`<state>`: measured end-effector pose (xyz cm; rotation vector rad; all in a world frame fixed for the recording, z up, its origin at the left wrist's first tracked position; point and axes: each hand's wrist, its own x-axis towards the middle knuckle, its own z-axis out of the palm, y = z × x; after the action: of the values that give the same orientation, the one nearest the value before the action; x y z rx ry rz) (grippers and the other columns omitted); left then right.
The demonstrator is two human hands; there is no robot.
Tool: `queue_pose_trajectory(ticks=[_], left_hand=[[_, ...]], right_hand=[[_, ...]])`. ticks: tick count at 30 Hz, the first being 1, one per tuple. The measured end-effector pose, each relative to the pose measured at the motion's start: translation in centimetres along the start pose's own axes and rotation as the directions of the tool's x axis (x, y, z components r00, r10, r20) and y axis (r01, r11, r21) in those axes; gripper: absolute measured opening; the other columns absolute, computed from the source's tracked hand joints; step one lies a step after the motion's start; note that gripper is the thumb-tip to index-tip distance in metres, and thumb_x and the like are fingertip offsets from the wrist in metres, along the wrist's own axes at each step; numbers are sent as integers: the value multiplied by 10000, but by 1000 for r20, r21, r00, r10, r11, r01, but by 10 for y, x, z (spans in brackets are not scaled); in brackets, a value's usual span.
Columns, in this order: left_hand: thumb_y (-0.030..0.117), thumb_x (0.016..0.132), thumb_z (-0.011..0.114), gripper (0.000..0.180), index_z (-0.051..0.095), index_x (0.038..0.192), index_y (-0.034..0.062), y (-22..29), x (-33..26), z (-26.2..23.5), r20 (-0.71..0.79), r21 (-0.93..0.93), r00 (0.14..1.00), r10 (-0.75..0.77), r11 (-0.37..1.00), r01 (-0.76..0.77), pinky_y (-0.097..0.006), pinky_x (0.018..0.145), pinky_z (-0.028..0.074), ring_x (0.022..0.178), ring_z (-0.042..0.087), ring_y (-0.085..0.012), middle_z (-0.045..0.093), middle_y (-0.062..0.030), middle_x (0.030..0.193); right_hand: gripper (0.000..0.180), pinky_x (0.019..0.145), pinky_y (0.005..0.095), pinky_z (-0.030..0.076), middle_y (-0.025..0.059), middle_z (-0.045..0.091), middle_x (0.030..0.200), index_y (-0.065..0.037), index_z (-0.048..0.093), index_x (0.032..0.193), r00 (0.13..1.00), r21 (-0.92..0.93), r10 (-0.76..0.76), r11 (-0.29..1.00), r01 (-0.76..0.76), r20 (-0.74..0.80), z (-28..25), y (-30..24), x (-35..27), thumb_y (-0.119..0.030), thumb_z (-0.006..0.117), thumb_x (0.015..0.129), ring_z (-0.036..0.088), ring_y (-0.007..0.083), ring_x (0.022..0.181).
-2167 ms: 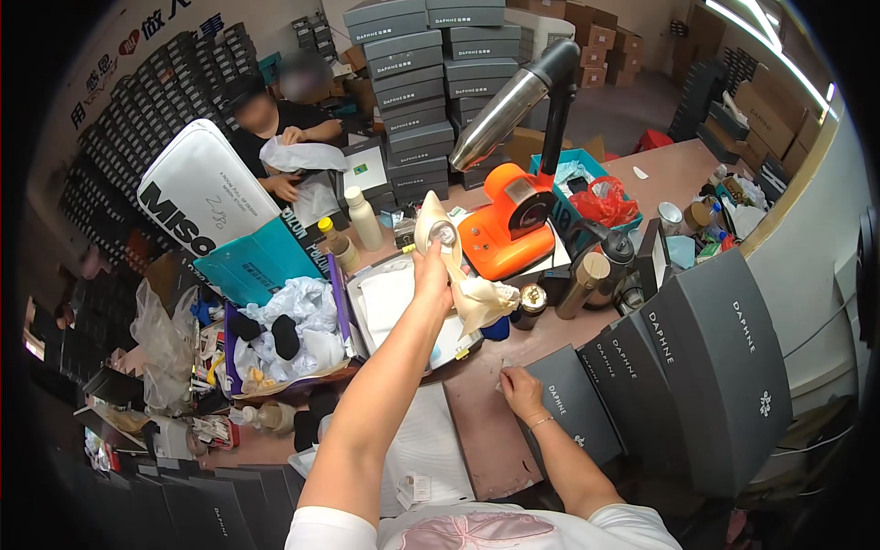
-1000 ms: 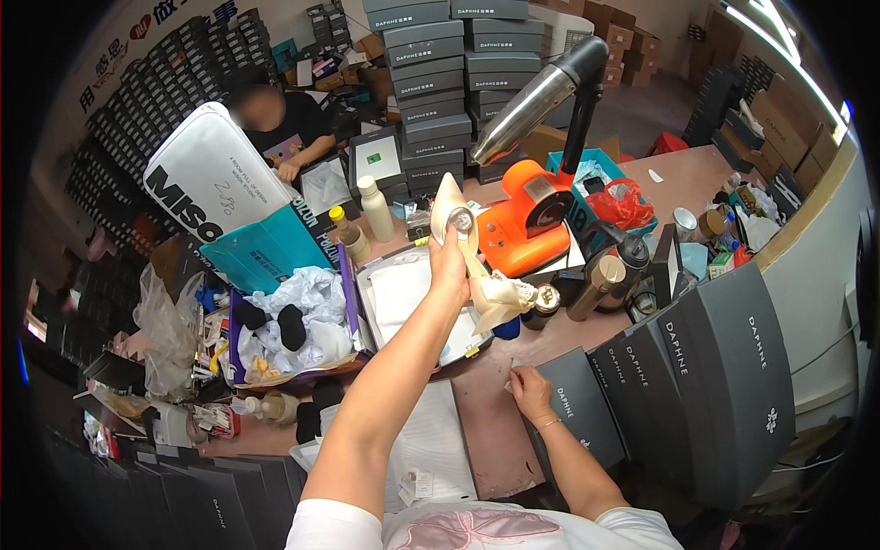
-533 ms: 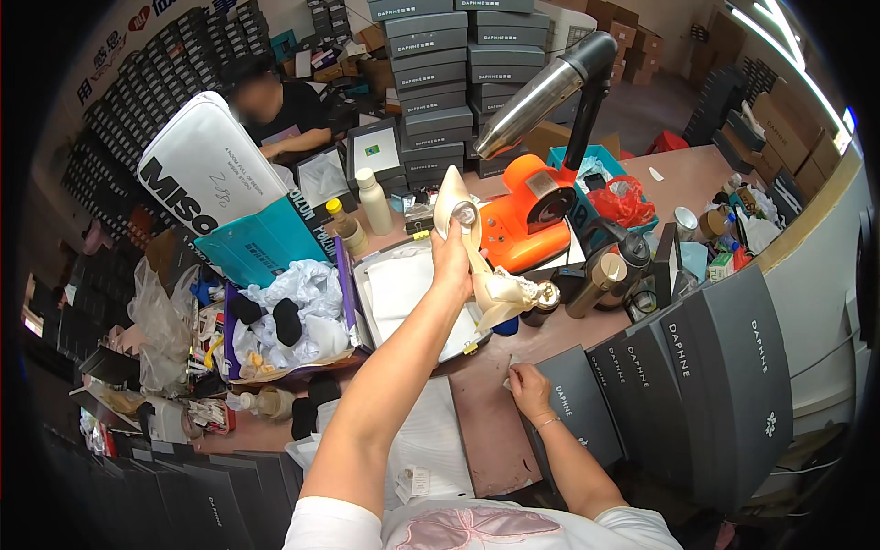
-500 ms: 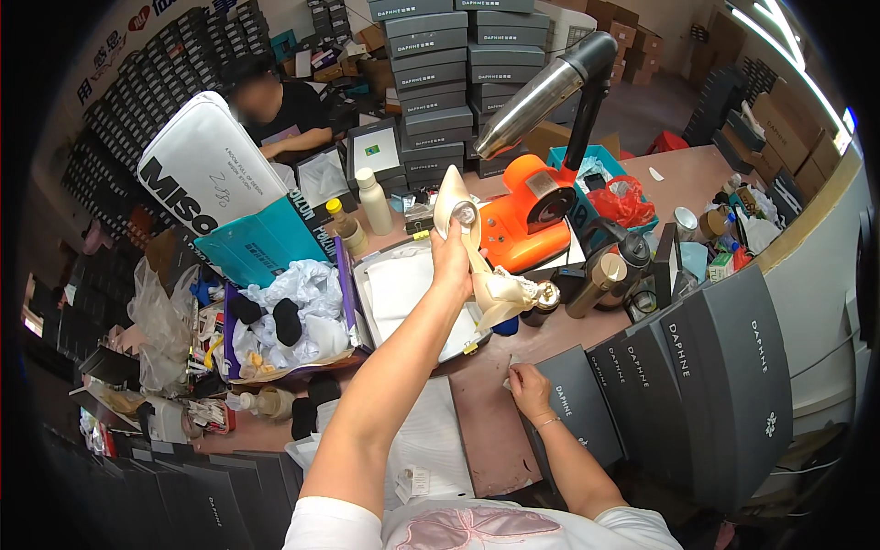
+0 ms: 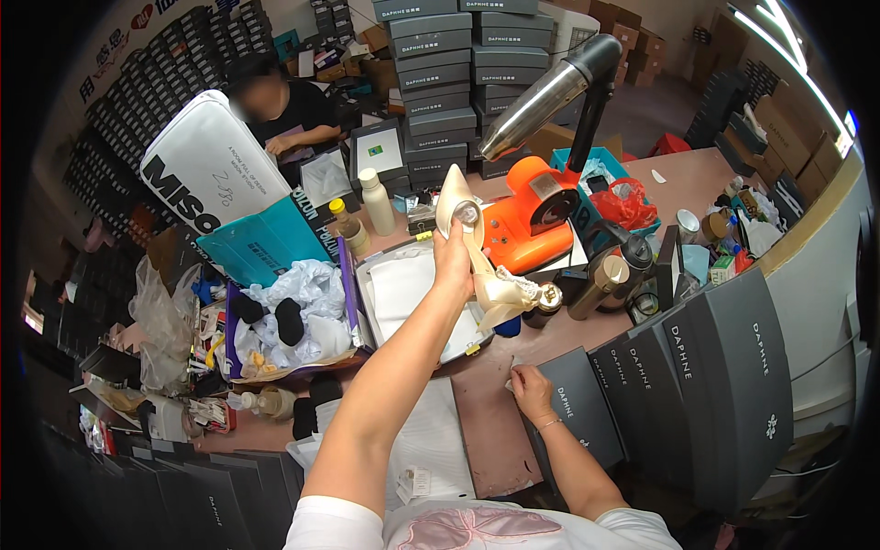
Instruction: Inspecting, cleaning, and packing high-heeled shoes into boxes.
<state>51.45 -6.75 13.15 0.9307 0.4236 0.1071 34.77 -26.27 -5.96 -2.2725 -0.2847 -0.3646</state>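
Observation:
A cream pointed shoe (image 5: 454,194), with a shiny round ornament near its toe, is held up over the table in my left hand (image 5: 451,264). The hand is closed around its middle. Satin-like cream material with sparkling trim (image 5: 504,301) hangs at the shoe's near end, beside a dark bottle. My right hand (image 5: 532,392) rests low at the table, next to a dark grey shoebox (image 5: 576,403). Its fingers are pinched together at a small pale bit that I cannot make out. Under my left forearm lies an open box lined with white paper (image 5: 399,291).
An orange machine (image 5: 522,234) with a metal nozzle (image 5: 541,105) stands just beyond the shoe. At left is a purple box (image 5: 352,307) of crumpled paper. More grey shoeboxes (image 5: 724,367) lean at right. Bottles (image 5: 376,202) stand behind; a person (image 5: 302,115) sits at the far left.
My hands and the shoe keep nearly the same place. The view has shifted slightly, and the person at the far left has moved an arm a little.

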Motion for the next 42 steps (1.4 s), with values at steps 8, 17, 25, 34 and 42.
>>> queue_pose_trajectory(ticks=[8,17,25,34,42], left_hand=[[366,1004,458,343,397,1262,148,-1,4,2,10,1,1000,-15,1000,15,-377,638,592,863,646,-254,565,-110,1167],[396,1009,434,364,406,1274,148,-11,14,-5,55,-9,998,-8,1000,8,-382,596,586,776,667,-272,597,-126,1108],[400,1013,422,352,412,1267,157,-11,19,-10,69,-6,998,-13,1000,14,-383,550,566,711,669,-277,622,-121,1041],[364,1011,449,341,411,1255,129,-3,10,-8,95,-8,994,-52,999,53,-356,615,588,828,646,-226,594,-99,1108],[343,1006,463,330,411,1245,122,-2,6,-3,-18,1,999,49,999,-49,-327,618,574,834,630,-203,570,-99,1125]], right_hand=[[54,617,413,517,104,661,829,-100,659,878,1000,-3,-4,1000,4,2,0,1,-1,-129,666,832,643,340,709],[67,613,380,514,116,665,832,-69,663,881,1000,-11,-9,1000,9,2,1,2,-1,-108,673,828,645,320,703],[65,615,384,514,117,667,834,-68,666,879,1000,-20,4,1000,-4,14,0,1,-1,-112,668,832,646,322,707],[60,619,412,513,95,657,817,-109,661,882,1000,-12,17,1000,-17,14,2,2,-1,-146,659,835,643,332,710],[61,611,382,512,120,665,831,-63,665,876,1000,-17,9,1000,-9,15,0,0,-1,-104,666,830,644,322,702]])
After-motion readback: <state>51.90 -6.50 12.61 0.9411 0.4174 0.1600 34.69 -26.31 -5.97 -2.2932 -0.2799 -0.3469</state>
